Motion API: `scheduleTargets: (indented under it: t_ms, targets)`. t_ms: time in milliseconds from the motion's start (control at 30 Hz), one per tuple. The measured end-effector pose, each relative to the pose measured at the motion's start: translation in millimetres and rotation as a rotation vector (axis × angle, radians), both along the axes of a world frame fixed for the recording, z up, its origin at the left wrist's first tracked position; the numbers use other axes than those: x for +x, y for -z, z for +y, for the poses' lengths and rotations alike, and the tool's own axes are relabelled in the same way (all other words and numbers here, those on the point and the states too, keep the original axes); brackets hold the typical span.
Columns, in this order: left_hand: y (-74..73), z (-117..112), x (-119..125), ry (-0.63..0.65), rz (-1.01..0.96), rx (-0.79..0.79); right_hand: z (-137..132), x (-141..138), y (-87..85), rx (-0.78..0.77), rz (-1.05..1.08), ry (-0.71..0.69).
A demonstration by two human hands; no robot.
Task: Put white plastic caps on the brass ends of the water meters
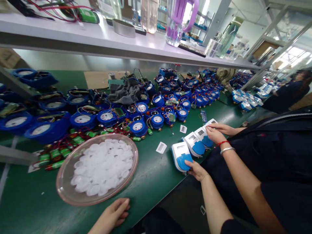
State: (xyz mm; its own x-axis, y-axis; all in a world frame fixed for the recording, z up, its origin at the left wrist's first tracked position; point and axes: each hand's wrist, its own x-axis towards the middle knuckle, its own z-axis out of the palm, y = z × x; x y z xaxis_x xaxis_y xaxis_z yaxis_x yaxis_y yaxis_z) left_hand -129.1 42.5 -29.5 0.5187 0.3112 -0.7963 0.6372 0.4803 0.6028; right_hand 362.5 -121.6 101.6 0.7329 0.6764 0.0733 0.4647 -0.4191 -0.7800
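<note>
My right hand (pixel 197 170) grips the near end of a white-and-blue water meter (pixel 181 156), thumb on its blue lid and fingers underneath. My left hand (pixel 113 213) is loosely curled at the front of the green bench, beside a round tray (pixel 60 191) of clear plastic discs (pixel 103 165). Nothing shows in its fingers. More white-and-blue meters (pixel 193 143) stand in a row past mine. A co-worker's braceleted hand (pixel 215 135) and other hand (pixel 225 129) are at the row's far end. Two small white cut-out labels (pixel 161 148) lie left of the meters.
Many blue meter bodies (pixel 137 126) with wires and circuit boards crowd the back of the bench. Green batteries (pixel 56 154) lie behind the tray. A grey cloth (pixel 126 91) rests among the bodies. Overhead, a shelf (pixel 73 39) carries bottles and a purple-handled cup (pixel 179 22).
</note>
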Motion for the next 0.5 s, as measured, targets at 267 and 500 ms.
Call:
scheduleTargets:
  t_ms: [267,500]
  targets:
    - [-18.0,-21,96,0.226,-0.273,0.064,-12,-199,50.9,0.006,0.094,0.043]
    - [-69.8,-56,58,0.041,-0.826,0.049,-31,-299,69.1,-0.049,0.232,-0.259]
